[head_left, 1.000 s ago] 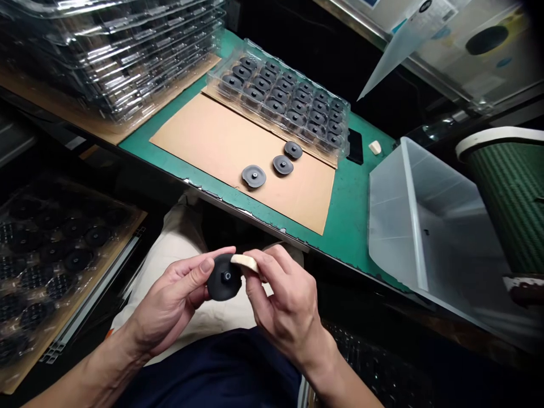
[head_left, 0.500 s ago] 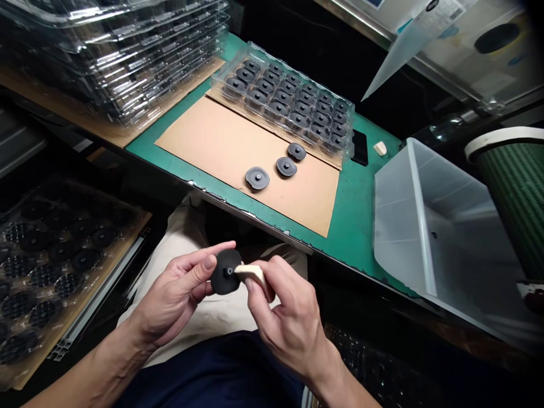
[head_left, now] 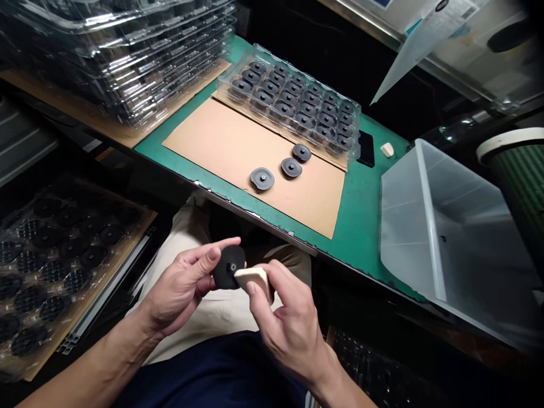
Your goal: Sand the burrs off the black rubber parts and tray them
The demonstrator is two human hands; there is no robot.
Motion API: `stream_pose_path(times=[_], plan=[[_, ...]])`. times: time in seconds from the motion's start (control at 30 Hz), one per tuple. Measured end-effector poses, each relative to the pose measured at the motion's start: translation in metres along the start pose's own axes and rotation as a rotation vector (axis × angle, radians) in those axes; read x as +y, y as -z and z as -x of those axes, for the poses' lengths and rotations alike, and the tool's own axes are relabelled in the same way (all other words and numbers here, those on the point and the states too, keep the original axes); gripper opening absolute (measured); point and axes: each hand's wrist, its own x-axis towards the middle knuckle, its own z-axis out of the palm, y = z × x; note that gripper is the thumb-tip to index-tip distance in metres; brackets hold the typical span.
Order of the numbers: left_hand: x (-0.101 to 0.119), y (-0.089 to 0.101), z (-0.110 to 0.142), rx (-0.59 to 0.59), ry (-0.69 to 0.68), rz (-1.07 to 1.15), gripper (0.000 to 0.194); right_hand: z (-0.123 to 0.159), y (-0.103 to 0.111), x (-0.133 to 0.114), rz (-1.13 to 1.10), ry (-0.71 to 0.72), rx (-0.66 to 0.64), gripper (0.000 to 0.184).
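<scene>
Black disc held over the lap, pale block against its face

Below the cardboard sheet (head_left: pixel 238 147) on the green tabletop (head_left: pixel 170 170), the left hand (head_left: pixel 174 292) pinches the black disc (head_left: pixel 229 267) by its edge, fingers nearly closed; the right hand's (head_left: pixel 291 317) fingers close around the pale block (head_left: pixel 256 277), its tip at the disc's central stub. Three loose discs (head_left: pixel 262 179) lie on the sheet; a filled clear tray (head_left: pixel 293 102) sits along its far edge.
</scene>
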Motion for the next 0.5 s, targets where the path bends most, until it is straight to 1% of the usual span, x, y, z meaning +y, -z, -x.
stream_pose_path(times=[0.07,0.13,0.23,0.27,0.3,0.33,0.37,0.4,0.43,0.47,0.5], plan=[[0.0,0.002,-0.001,-0.054,0.054,-0.089,0.041,0.001,0.0,0.002,0.054,0.03,-0.031,0.018],[-0.001,0.004,-0.001,-0.128,0.125,-0.156,0.044,0.0,0.004,0.005,0.136,0.133,-0.057,0.021],[-0.004,0.004,0.0,-0.19,0.224,-0.112,0.049,-0.004,0.01,0.007,0.201,0.318,-0.117,0.028],[-0.005,0.002,0.0,-0.191,0.232,-0.069,0.048,-0.006,0.011,0.007,0.209,0.344,-0.112,0.028],[-0.005,0.001,0.0,-0.175,0.215,-0.024,0.046,-0.007,0.01,0.006,0.202,0.33,-0.081,0.026],[-0.005,-0.001,0.0,-0.139,0.169,0.012,0.044,-0.007,0.009,0.005,0.174,0.273,-0.038,0.021],[-0.005,-0.002,0.0,-0.091,0.097,0.036,0.042,-0.007,0.007,0.004,0.119,0.179,-0.005,0.015],[-0.004,-0.003,0.0,-0.039,0.019,0.048,0.041,-0.007,0.004,0.003,0.044,0.068,0.005,0.013],[-0.003,-0.003,-0.001,0.006,-0.05,0.045,0.042,-0.007,0.001,0.002,-0.031,-0.033,-0.003,0.017],[-0.001,-0.003,-0.001,0.033,-0.091,0.03,0.044,-0.006,-0.001,0.001,-0.087,-0.102,-0.02,0.022],[0.0,-0.002,-0.001,0.039,-0.099,0.003,0.045,-0.005,-0.003,0.001,-0.108,-0.13,-0.037,0.025]])
